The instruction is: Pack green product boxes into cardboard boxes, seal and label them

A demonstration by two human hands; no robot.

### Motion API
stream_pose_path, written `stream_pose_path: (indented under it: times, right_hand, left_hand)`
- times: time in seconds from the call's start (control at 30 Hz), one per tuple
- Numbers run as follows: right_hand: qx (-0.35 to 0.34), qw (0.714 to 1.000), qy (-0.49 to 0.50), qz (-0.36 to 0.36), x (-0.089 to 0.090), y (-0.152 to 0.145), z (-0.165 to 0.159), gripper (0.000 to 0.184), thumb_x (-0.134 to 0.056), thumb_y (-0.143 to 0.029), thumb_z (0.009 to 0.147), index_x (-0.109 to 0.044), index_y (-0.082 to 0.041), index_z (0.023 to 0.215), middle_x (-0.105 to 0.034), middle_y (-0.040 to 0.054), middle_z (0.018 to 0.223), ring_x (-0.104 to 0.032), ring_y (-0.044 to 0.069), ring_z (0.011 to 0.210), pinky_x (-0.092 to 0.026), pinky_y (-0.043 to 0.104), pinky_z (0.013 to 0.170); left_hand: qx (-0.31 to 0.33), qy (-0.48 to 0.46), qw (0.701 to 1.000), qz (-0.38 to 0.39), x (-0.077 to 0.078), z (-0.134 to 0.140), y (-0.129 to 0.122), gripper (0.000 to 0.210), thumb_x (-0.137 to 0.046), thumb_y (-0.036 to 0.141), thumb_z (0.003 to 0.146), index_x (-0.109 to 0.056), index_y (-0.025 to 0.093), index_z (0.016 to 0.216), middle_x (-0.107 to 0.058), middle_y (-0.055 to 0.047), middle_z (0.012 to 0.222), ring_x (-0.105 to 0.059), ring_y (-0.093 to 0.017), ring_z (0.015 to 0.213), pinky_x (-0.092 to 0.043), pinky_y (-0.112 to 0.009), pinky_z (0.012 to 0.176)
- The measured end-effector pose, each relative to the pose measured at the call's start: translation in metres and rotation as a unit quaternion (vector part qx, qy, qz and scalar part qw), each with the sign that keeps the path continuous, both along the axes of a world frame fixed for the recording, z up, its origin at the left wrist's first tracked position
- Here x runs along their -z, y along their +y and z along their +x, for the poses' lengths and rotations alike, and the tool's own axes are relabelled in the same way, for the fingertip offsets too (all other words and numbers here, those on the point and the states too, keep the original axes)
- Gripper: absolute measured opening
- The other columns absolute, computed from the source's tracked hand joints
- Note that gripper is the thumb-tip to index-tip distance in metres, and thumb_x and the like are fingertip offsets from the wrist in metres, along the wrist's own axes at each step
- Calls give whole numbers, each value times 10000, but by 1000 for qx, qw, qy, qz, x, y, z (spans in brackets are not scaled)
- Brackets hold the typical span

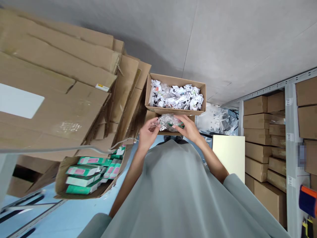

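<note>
Between my two hands is a crinkled piece of clear bubble wrap (pixel 166 121), with something green showing at its right side. My left hand (pixel 148 131) grips the wrap's left end between thumb and fingers. On the other side my right hand (pixel 186 128) has its fingers closed over the right end, by the green part. What the wrap encloses is mostly hidden. Just beyond stands an open cardboard box (pixel 176 110) holding crumpled white paper (pixel 183 97) and some clear plastic. Below my hands, part of another cardboard box shows.
Flattened cartons (pixel 56 69) lean in a large stack at left. Below them, an open carton (pixel 60 178) holds several green-and-white boxes (pixel 84 170). Shelving (pixel 291 132) with cardboard boxes (pixel 256 134) lines the right. A bag of paper scraps (pixel 215 120) sits beside a pale yellow board (pixel 229 155).
</note>
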State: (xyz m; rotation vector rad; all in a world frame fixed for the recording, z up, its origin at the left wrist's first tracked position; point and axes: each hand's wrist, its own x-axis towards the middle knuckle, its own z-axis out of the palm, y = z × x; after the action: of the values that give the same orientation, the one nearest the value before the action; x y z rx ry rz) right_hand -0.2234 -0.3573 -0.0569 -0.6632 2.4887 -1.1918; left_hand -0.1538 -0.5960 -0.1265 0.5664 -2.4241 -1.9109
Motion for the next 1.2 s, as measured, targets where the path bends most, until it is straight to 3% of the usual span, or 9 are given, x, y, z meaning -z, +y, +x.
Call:
stream_pose_path:
  times: [0.13, 0.33, 0.47, 0.63, 0.8, 1.0, 1.1, 1.2]
  right_hand:
    - [-16, 1000, 0, -2, 19, -10, -4, 315, -576, -271, 1128, -721, -209, 1401, -720, 117, 1260, -741, 224, 1061, -602, 350, 1006]
    - [-8, 997, -34, 67, 56, -26, -16, 301, -652, -196, 1070, -760, -199, 1351, -745, 121, 1258, -755, 229, 1028, -594, 338, 987]
    - [-2, 990, -51, 132, 59, -27, -20, 301, -666, -193, 1063, -773, -206, 1344, -773, 119, 1297, -770, 247, 1083, -588, 341, 994]
    - [35, 991, -25, 126, 42, -3, -15, 280, -607, -238, 1093, -769, -217, 1320, -799, 102, 1268, -764, 256, 1142, -577, 351, 1029]
    - [156, 979, 22, 133, 30, 35, 0, 250, -595, -310, 1095, -759, -184, 1236, -786, 133, 1201, -755, 281, 1097, -581, 375, 983]
    - [271, 936, -14, 226, 38, 60, 20, 317, -642, -374, 1083, -718, -148, 1292, -798, 147, 1174, -763, 266, 970, -566, 363, 900]
    - [278, 920, -80, 264, 42, 58, 26, 272, -666, -334, 1088, -735, -165, 1289, -835, 119, 1101, -790, 257, 970, -539, 321, 861]
    - [263, 914, -112, 286, 41, 51, 32, 177, -647, -303, 1101, -788, -200, 1127, -854, 102, 1036, -803, 257, 960, -504, 295, 809]
  left_hand:
    - [33, 21, 999, -28, 8, -1, -7, 528, -638, 337, 940, -662, 192, 1448, -746, -137, 1426, -782, -256, 1184, -653, -422, 1057]
    - [119, -4, 964, -239, 20, -9, -18, 468, -574, 194, 928, -733, 213, 1368, -774, -125, 1333, -737, -317, 1245, -583, -461, 1145]
    - [151, 3, 940, -306, 20, -10, -16, 528, -550, 149, 917, -718, 189, 1416, -739, -160, 1390, -667, -355, 1340, -505, -500, 1228]
    - [98, 22, 948, -302, 9, -2, -23, 494, -546, 222, 980, -689, 175, 1451, -695, -170, 1474, -618, -356, 1393, -463, -517, 1267]
    - [26, 25, 959, -283, 7, 7, -39, 536, -591, 262, 968, -647, 190, 1496, -649, -185, 1523, -588, -361, 1464, -437, -531, 1291]
    - [-3, -40, 968, -249, 26, 6, -45, 588, -615, 320, 932, -624, 170, 1501, -752, -186, 1365, -771, -319, 1104, -592, -474, 1069]
    - [0, -65, 966, -249, 32, 1, -44, 587, -615, 358, 932, -630, 155, 1483, -812, -150, 1183, -786, -297, 996, -607, -434, 992]
    - [8, -79, 963, -256, 33, -3, -45, 586, -615, 364, 925, -645, 148, 1469, -823, -126, 1074, -790, -296, 937, -610, -421, 933]
